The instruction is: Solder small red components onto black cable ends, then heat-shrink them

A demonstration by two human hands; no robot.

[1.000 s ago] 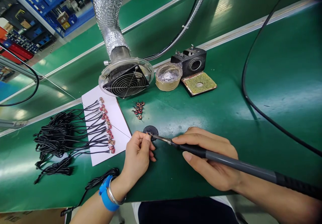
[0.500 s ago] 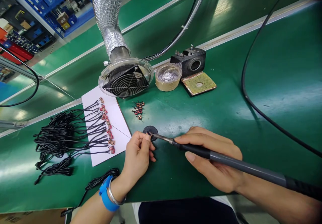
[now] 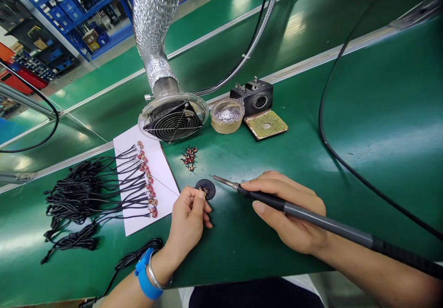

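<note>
In my right hand (image 3: 294, 216) is a soldering iron (image 3: 314, 220), held like a pen with its tip to the left. The tip is apart from the black round disc (image 3: 210, 188) on the bench. My left hand (image 3: 188, 218) pinches a small copper-wound part (image 3: 204, 190) over that disc; the fingertips partly hide it. Several similar small wound parts (image 3: 189, 156) lie in a pile just beyond. A thin strand (image 3: 162, 182) crosses a white sheet (image 3: 168, 172) toward my left fingers.
Black cables (image 3: 74, 192) with reddish ends (image 3: 148, 183) reach onto the sheet. A fume extractor (image 3: 175, 121) hangs above. Behind stand a foil-filled bowl (image 3: 226, 126), an iron holder (image 3: 265, 96) and a sponge tray (image 3: 266, 126). A cord (image 3: 323, 114) hangs at right.
The soldering iron's tip has lifted off the small part and moved up and right, away from the disc. My left hand still pinches the part. The whole view has shifted slightly.
</note>
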